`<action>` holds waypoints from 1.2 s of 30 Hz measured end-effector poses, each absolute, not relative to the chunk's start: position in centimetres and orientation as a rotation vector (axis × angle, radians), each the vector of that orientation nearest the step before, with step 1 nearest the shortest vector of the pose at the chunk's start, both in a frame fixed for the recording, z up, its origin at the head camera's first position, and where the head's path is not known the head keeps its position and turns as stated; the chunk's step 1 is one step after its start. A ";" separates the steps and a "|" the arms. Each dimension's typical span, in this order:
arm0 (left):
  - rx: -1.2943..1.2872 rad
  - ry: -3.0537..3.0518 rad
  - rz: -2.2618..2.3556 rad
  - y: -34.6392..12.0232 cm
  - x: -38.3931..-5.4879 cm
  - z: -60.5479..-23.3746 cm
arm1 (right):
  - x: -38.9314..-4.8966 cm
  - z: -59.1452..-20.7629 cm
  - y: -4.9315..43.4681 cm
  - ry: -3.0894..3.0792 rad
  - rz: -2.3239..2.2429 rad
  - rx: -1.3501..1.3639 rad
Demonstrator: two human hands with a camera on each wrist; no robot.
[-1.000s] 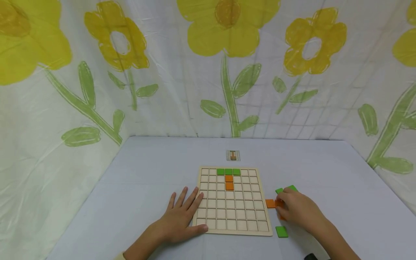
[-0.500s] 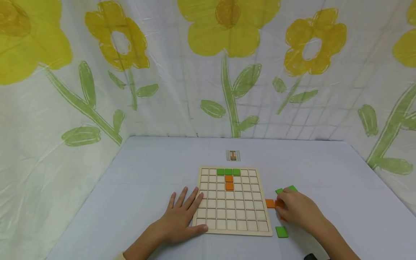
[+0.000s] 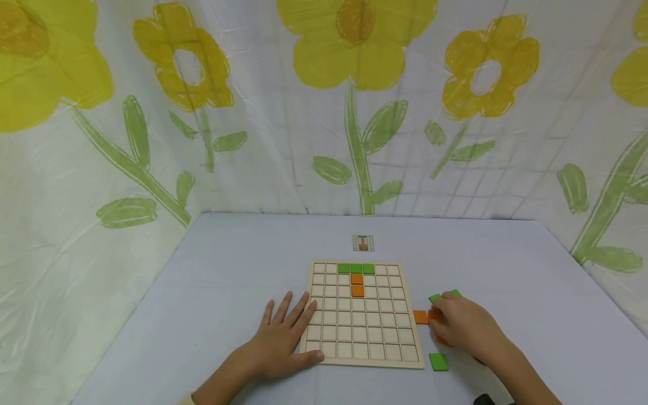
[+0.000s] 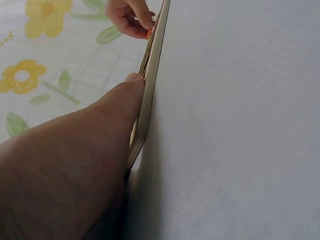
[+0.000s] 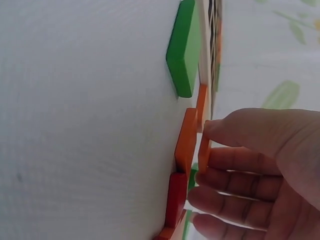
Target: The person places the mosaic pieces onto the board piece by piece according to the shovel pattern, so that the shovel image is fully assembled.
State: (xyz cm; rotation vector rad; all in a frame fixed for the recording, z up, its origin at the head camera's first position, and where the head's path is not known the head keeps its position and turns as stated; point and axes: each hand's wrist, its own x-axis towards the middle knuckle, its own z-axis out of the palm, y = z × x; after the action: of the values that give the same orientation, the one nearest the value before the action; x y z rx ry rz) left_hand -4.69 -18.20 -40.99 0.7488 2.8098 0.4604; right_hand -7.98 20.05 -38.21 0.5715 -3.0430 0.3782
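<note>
A wooden grid board lies on the table, with a row of green tiles in its far row and two orange tiles below the middle one. My left hand rests flat at the board's left edge, fingers spread, thumb on the near corner. To the right of the board, my right hand pinches an orange tile between thumb and fingers, close above the loose tiles. In the right wrist view a red tile and another orange tile lie beside the fingers.
A loose orange tile touches or nearly touches the board's right edge. Nearer me is a green tile; more green tiles are partly hidden behind the right hand. A small picture card lies beyond the board. A flowered curtain hangs behind the table.
</note>
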 end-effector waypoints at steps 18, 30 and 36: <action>0.730 2.810 0.466 -18.2 -4.7 -41.0 | -8.3 -38.7 18.9 -3.059 0.425 0.601; 0.731 2.802 0.465 -18.1 -4.6 -40.8 | -8.5 -38.6 18.1 -3.052 0.390 0.618; 0.734 2.814 0.451 -18.2 -4.6 -40.8 | -8.6 -38.3 17.4 -3.052 0.394 0.632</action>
State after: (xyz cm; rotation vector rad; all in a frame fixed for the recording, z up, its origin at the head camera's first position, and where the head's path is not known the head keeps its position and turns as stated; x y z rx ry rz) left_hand -4.57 -18.16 -40.81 0.7344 2.8140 0.4513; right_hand -8.58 17.39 -38.34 0.6321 -3.0517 0.3938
